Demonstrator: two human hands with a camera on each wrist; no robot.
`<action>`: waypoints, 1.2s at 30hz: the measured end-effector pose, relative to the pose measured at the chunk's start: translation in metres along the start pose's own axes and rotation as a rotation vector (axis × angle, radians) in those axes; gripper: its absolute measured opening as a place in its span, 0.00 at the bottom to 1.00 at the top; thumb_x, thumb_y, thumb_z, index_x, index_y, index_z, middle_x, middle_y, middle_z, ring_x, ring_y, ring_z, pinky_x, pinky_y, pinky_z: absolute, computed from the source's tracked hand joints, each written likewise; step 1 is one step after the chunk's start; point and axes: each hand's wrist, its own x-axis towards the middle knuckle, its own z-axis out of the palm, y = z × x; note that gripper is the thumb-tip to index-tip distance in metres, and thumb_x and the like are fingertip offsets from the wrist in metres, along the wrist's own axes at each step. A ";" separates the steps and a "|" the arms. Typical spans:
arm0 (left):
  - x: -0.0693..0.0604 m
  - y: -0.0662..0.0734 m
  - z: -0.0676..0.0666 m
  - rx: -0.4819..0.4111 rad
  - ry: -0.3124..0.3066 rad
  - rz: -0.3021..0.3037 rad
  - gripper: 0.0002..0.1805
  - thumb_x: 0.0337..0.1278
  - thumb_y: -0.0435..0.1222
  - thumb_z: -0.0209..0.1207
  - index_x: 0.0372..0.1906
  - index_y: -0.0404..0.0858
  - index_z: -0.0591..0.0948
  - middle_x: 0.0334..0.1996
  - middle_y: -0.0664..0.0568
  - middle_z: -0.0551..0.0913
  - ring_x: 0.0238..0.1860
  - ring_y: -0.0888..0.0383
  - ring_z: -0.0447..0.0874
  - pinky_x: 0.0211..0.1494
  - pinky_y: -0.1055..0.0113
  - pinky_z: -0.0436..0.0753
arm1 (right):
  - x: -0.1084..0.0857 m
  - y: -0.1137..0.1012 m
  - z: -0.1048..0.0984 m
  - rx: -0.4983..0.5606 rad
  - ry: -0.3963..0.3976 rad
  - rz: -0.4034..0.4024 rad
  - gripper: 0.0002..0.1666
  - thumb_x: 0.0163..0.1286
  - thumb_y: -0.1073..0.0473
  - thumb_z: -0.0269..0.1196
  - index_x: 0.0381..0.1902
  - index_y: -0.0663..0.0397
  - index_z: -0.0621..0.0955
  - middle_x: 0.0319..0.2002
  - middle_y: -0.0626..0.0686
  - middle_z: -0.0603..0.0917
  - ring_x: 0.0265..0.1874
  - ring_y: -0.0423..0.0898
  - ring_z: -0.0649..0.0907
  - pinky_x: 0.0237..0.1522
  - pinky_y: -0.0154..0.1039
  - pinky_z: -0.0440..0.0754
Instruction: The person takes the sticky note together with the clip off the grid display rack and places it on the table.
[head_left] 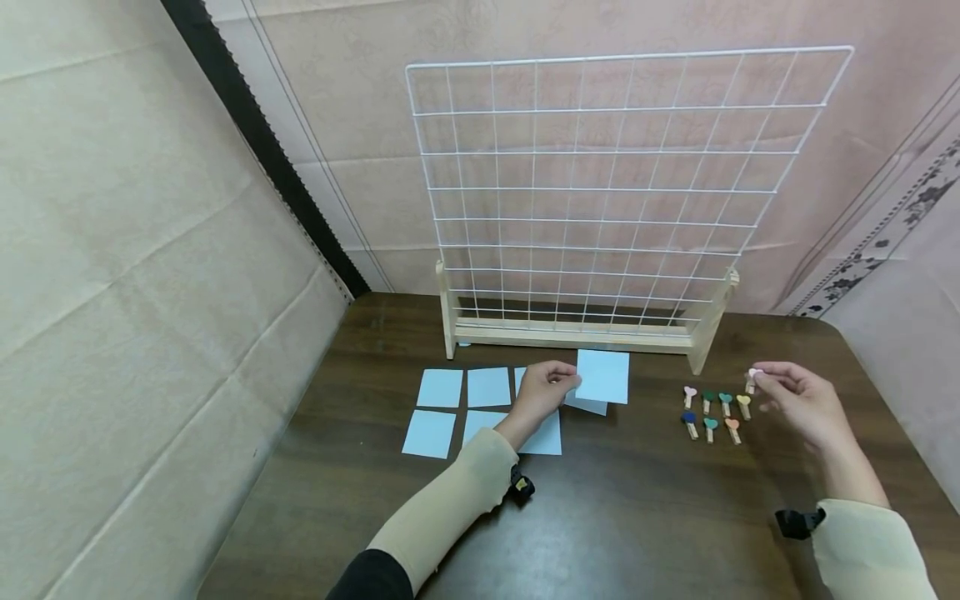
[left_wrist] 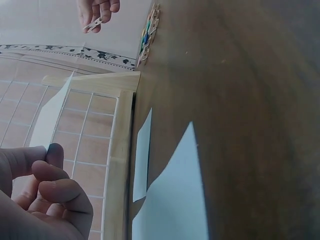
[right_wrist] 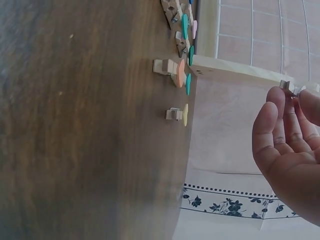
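My left hand (head_left: 542,396) pinches a light blue paper square (head_left: 603,377) by its left edge, between thumb and fingertips. In the left wrist view that paper square (left_wrist: 49,120) is raised off the table, seen nearly edge-on. Several more blue squares (head_left: 428,433) lie in rows beneath and left of this hand, some partly hidden by it. At the right, my right hand (head_left: 804,404) holds a small wooden clothespin (head_left: 752,380) with a pale heart between thumb and fingers. Below it lie several clothespins (head_left: 710,429) with coloured hearts, in two rows.
A white wire grid (head_left: 630,57) stands upright at the back of the brown table (head_left: 607,517), set in a wooden base (head_left: 570,335) with side feet. Pale cloth (head_left: 150,250) hangs behind and at the sides. A blue scrap (head_left: 465,344) shows by the base's left foot.
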 end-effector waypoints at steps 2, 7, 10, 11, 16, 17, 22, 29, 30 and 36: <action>-0.003 -0.002 0.000 0.008 0.001 -0.001 0.07 0.70 0.38 0.67 0.46 0.40 0.89 0.36 0.57 0.88 0.27 0.62 0.76 0.30 0.70 0.77 | 0.000 0.002 -0.001 -0.013 -0.002 0.008 0.06 0.82 0.58 0.61 0.49 0.45 0.85 0.36 0.31 0.88 0.35 0.32 0.85 0.33 0.31 0.86; -0.010 -0.009 -0.001 0.024 -0.007 -0.021 0.06 0.70 0.38 0.67 0.45 0.40 0.90 0.35 0.58 0.88 0.26 0.62 0.76 0.30 0.70 0.77 | -0.002 0.008 -0.002 -0.029 -0.030 0.049 0.06 0.81 0.57 0.62 0.47 0.42 0.85 0.36 0.31 0.87 0.34 0.32 0.85 0.33 0.33 0.87; -0.015 -0.013 -0.002 0.037 0.000 -0.026 0.06 0.70 0.38 0.67 0.45 0.40 0.89 0.34 0.58 0.88 0.24 0.62 0.75 0.29 0.70 0.77 | -0.004 0.012 -0.003 -0.051 -0.051 0.072 0.05 0.81 0.56 0.62 0.47 0.43 0.85 0.36 0.30 0.86 0.34 0.33 0.85 0.33 0.36 0.87; -0.016 -0.014 -0.003 0.034 0.001 -0.028 0.06 0.70 0.38 0.67 0.45 0.40 0.89 0.33 0.57 0.88 0.23 0.62 0.74 0.28 0.70 0.76 | -0.004 0.013 -0.003 -0.067 -0.055 0.075 0.05 0.82 0.55 0.62 0.47 0.45 0.85 0.36 0.29 0.85 0.34 0.33 0.85 0.34 0.36 0.88; -0.021 -0.017 -0.004 0.006 0.000 -0.032 0.07 0.70 0.37 0.67 0.46 0.39 0.89 0.31 0.57 0.88 0.20 0.62 0.72 0.25 0.70 0.74 | -0.008 0.018 -0.008 -0.129 -0.054 0.104 0.12 0.82 0.53 0.60 0.49 0.56 0.84 0.34 0.30 0.84 0.33 0.34 0.85 0.34 0.39 0.88; -0.022 -0.018 -0.004 -0.005 -0.002 -0.034 0.07 0.70 0.37 0.67 0.46 0.39 0.89 0.31 0.56 0.88 0.20 0.62 0.72 0.24 0.70 0.73 | -0.008 0.018 -0.009 -0.139 -0.056 0.111 0.14 0.83 0.53 0.60 0.49 0.59 0.83 0.34 0.31 0.85 0.33 0.35 0.85 0.34 0.39 0.88; -0.029 -0.022 -0.002 -0.049 -0.004 -0.043 0.06 0.69 0.36 0.67 0.46 0.39 0.89 0.31 0.56 0.88 0.18 0.62 0.70 0.22 0.70 0.71 | -0.013 0.023 -0.012 -0.168 -0.085 0.147 0.22 0.84 0.52 0.59 0.53 0.70 0.80 0.34 0.33 0.85 0.33 0.36 0.86 0.34 0.40 0.88; -0.040 -0.027 -0.001 -0.076 -0.032 -0.037 0.08 0.70 0.35 0.66 0.49 0.38 0.87 0.30 0.56 0.86 0.17 0.62 0.69 0.21 0.69 0.70 | -0.017 0.031 -0.014 -0.130 -0.126 0.205 0.22 0.84 0.53 0.57 0.55 0.72 0.79 0.36 0.33 0.86 0.34 0.34 0.86 0.35 0.41 0.89; -0.041 -0.028 0.000 -0.083 -0.034 -0.035 0.09 0.69 0.35 0.66 0.50 0.38 0.87 0.30 0.56 0.85 0.17 0.62 0.69 0.20 0.69 0.70 | -0.018 0.032 -0.014 -0.129 -0.130 0.207 0.23 0.84 0.54 0.57 0.55 0.74 0.78 0.36 0.33 0.86 0.34 0.34 0.86 0.36 0.41 0.89; -0.045 -0.029 -0.002 -0.113 -0.027 -0.039 0.15 0.68 0.33 0.66 0.57 0.38 0.83 0.33 0.55 0.88 0.16 0.62 0.69 0.18 0.71 0.69 | -0.017 0.031 -0.014 -0.140 -0.151 0.209 0.26 0.85 0.54 0.56 0.58 0.79 0.76 0.37 0.37 0.88 0.34 0.34 0.87 0.36 0.41 0.89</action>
